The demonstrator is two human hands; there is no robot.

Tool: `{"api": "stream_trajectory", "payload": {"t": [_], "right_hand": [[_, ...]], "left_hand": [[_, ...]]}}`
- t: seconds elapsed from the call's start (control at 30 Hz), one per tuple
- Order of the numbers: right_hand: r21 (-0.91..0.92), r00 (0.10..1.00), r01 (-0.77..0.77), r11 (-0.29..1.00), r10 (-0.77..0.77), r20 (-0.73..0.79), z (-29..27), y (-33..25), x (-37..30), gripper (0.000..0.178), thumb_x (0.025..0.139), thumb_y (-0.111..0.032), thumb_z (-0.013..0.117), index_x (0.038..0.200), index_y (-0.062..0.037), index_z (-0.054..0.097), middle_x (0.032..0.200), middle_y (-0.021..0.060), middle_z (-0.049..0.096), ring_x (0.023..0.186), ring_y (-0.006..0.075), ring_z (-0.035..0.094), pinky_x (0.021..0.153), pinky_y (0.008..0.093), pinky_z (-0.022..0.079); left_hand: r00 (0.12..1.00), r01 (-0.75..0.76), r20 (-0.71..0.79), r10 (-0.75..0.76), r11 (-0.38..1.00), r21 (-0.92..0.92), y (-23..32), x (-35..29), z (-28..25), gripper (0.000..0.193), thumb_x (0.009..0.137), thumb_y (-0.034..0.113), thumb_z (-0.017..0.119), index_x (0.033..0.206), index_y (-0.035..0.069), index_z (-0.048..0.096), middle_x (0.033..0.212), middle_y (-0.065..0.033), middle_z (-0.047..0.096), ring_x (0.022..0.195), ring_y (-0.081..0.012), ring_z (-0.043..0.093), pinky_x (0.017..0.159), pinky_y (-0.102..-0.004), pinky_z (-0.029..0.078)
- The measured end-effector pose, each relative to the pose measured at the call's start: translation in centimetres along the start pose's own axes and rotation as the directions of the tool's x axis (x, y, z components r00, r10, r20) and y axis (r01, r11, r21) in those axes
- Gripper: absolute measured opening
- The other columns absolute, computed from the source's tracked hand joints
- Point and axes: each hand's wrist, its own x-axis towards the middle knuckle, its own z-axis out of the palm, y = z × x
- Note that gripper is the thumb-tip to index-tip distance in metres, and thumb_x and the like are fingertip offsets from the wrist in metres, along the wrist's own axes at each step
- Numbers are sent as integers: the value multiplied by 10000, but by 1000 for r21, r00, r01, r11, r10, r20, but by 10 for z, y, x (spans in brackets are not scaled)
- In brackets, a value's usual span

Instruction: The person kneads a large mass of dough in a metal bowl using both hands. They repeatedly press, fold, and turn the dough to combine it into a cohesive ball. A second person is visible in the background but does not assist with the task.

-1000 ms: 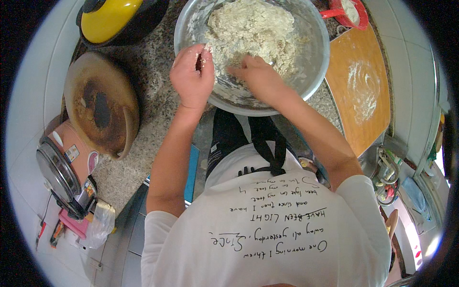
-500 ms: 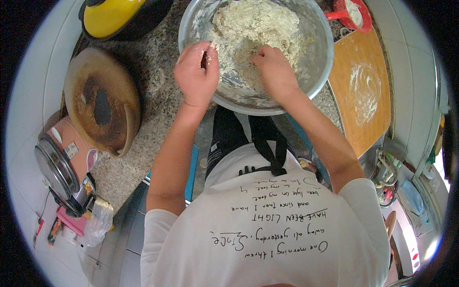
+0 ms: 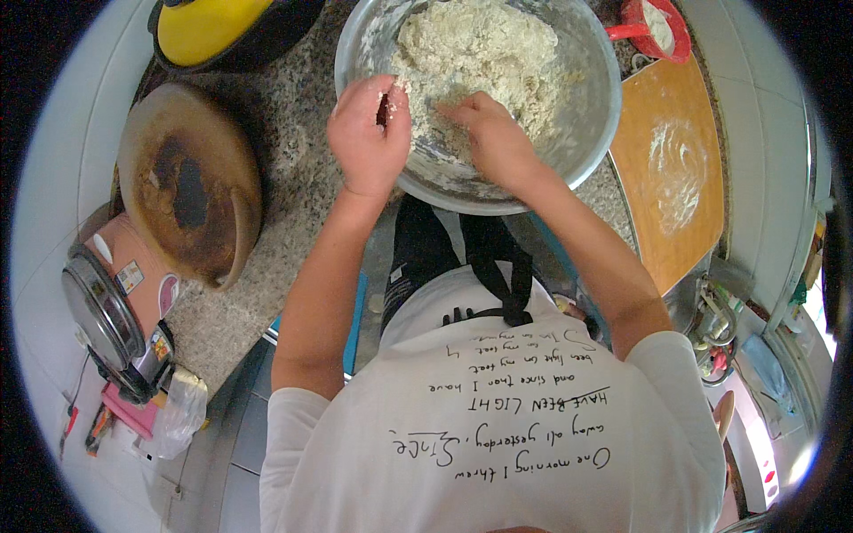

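We see the dough (image 3: 480, 44) just beyond both hands, a pale, shaggy mound inside the metal bowl (image 3: 595, 115); loose crumbs spread from it toward us, right up to the fingertips; the left hand (image 3: 371, 133) is curled over the bowl's left side, a narrow gap between thumb and fingers, bits of dough stuck to the tips, and we cannot tell whether it grips anything; the right hand (image 3: 489, 133) is fairly narrow, fingers pointing leftward into the crumbs, and we cannot tell if any are pinched there.

Now the edges: the near rim curves beneath the right wrist; to that hand's right we have bare bowl wall, then the floured wooden board (image 3: 640, 107) outside the rim, with the red scoop (image 3: 681, 37) farther off; between the two hands there is a little room over the crumbs; left of the left hand, we get open granite counter (image 3: 298, 142) before the scorched brown vessel (image 3: 191, 191).

Against half a second ago, the right fingers reach farther toward the left hand; that left hand keeps its curl.
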Motion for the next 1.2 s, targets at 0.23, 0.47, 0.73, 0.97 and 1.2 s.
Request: {"api": "stream_trajectory", "payload": {"t": [0.23,0.47,0.73,0.97,1.2], "right_hand": [[12,998,46,999,-47,38,-1,-3,6,513,779,37,546,1247,-144,655,1052,161,590,1062,341,581,924,390,487],[-59,995,95,994,-95,10,10,-2,6,460,776,26,567,1172,-172,690,1044,156,595,1061,343,586,926,393,486],[202,971,-232,951,238,-5,-13,7,2,177,819,-40,597,980,-53,670,1021,178,630,982,386,611,843,453,507],[-12,994,50,999,-51,-102,-13,11,11,275,840,-83,584,1104,-36,644,1161,184,625,1084,383,587,947,427,478],[-97,925,327,940,-297,239,-10,10,-9,437,777,23,566,1201,-49,644,1408,133,523,1258,357,512,1050,407,435]], "left_hand": [[1000,28,3,-28,1000,-5,7,-4,-3,118,829,99,679,922,26,674,835,-155,660,685,-310,636,626,-363,513],[1000,-12,-5,12,1000,-6,3,-3,-2,125,827,99,680,928,25,677,839,-152,666,717,-317,641,650,-369,518],[1000,19,-5,-19,1000,6,-2,0,-2,128,833,118,675,926,30,679,858,-155,672,751,-323,648,684,-371,519],[997,76,24,-77,997,28,1,5,1,140,850,159,678,936,49,695,859,-144,688,777,-317,658,713,-385,519],[997,68,16,-69,996,51,-3,3,3,132,852,149,675,936,50,695,848,-133,684,748,-304,647,686,-371,513]]}}
